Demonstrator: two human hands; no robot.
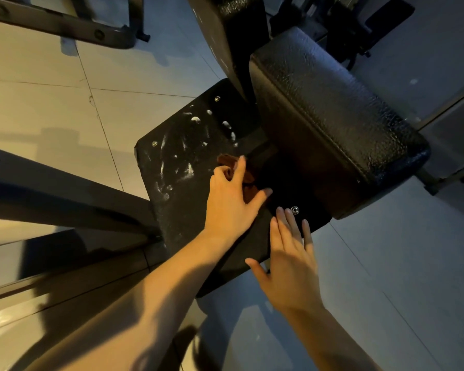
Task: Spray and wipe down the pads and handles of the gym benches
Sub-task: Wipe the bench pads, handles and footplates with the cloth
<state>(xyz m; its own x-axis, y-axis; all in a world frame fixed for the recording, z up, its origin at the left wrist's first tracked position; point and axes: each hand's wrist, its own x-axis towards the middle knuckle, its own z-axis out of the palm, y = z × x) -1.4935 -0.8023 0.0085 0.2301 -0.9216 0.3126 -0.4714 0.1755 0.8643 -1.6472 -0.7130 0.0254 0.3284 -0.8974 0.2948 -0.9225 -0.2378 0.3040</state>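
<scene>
On plate (pixel 176 167), left hand (pixel 231 204) grips cloth (pixel 249 178) (brown)

Open floor on both sides, tight under the seat pad

Free passage over floor tiles (pixel 51 108) at left centre and lower right. Blocked at centre right by the seat pad (pixel 332 116), overhanging the flat black panel (pixel 172 170). Hemmed in at top centre by an upright pad (pixel 220 36), at upper left by a bolted frame (pixel 65 25), at left by a slanting beam (pixel 65 204). Near half of the panel taken by left hand (pixel 233 204) gripping a brown cloth (pixel 249 178) and right hand (pixel 289 269) lying flat.
</scene>
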